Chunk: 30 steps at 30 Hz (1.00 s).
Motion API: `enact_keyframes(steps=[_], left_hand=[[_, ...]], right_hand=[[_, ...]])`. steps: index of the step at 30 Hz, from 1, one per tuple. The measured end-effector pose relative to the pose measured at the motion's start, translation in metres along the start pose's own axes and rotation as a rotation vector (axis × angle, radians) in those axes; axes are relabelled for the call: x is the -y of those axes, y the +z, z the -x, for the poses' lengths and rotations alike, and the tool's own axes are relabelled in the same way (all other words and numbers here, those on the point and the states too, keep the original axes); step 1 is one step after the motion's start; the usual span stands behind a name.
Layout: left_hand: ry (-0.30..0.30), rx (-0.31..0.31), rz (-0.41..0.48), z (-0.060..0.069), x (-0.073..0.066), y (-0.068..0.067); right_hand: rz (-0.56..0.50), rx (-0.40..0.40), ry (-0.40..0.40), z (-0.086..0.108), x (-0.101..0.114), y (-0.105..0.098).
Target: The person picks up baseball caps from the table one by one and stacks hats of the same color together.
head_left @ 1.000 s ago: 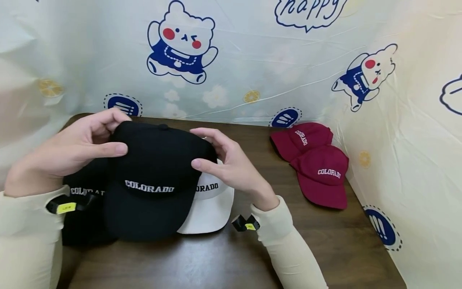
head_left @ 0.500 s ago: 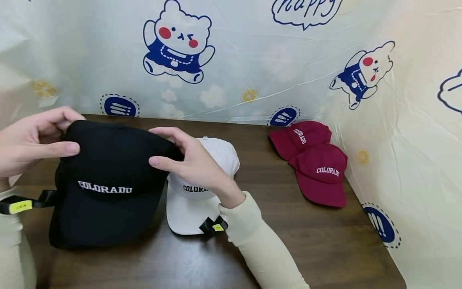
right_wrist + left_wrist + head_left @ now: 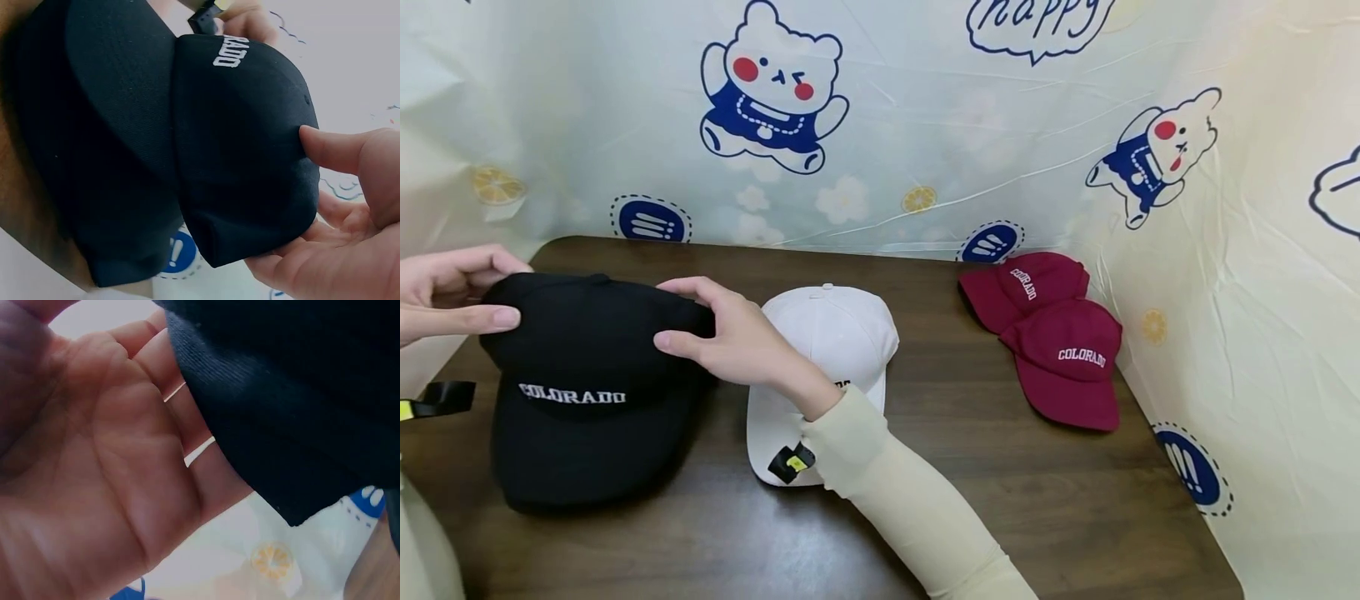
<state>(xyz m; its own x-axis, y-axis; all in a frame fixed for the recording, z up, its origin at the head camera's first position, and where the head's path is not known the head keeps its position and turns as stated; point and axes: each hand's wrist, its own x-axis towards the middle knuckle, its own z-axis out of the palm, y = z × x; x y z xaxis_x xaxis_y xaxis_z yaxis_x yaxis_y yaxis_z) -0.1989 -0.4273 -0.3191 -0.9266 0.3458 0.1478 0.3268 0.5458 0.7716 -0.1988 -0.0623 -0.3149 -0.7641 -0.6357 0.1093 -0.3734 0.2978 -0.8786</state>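
Note:
A black baseball cap (image 3: 587, 333) with white COLORADO lettering is held by its crown between both hands at the left. My left hand (image 3: 452, 296) grips its left side, thumb in front and fingers behind. My right hand (image 3: 730, 337) pinches the opposite side the same way. In the right wrist view a second black cap (image 3: 119, 231) lies under the held black cap (image 3: 250, 144); whether they touch I cannot tell. The left wrist view shows the left palm (image 3: 106, 456) with its fingertips hidden by dark fabric (image 3: 294, 394). A white cap (image 3: 827, 329) lies partly behind the right forearm.
Two maroon COLORADO caps, a rear one (image 3: 1048, 279) and a front one (image 3: 1071, 367), overlap at the right side of the brown wooden table (image 3: 970, 467). A printed cloth with cartoon bears (image 3: 880, 125) hangs behind and along the sides.
Both hands have carried the black cap leftward and down, from partly over the white cap to over the other black cap, which it now covers in the head view.

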Motion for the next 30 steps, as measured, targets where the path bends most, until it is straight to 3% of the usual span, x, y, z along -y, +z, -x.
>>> enact_keyframes(steps=[5,10,18,23,30], left_hand=[[-0.040,0.008,-0.038,0.004,0.014,-0.004],[-0.107,0.057,-0.067,0.004,0.022,-0.007],[-0.169,0.173,-0.250,-0.003,0.032,-0.009],[-0.196,0.219,-0.291,-0.007,0.036,-0.007],[-0.285,0.248,-0.328,-0.013,0.030,-0.003]], right_hand=[[0.078,0.000,0.086,-0.011,0.000,0.014],[0.138,0.002,0.132,-0.018,-0.001,0.023],[0.248,0.033,0.155,-0.025,-0.006,0.033],[0.315,0.046,0.173,-0.027,-0.009,0.041],[0.402,-0.008,0.253,-0.025,-0.011,0.050]])
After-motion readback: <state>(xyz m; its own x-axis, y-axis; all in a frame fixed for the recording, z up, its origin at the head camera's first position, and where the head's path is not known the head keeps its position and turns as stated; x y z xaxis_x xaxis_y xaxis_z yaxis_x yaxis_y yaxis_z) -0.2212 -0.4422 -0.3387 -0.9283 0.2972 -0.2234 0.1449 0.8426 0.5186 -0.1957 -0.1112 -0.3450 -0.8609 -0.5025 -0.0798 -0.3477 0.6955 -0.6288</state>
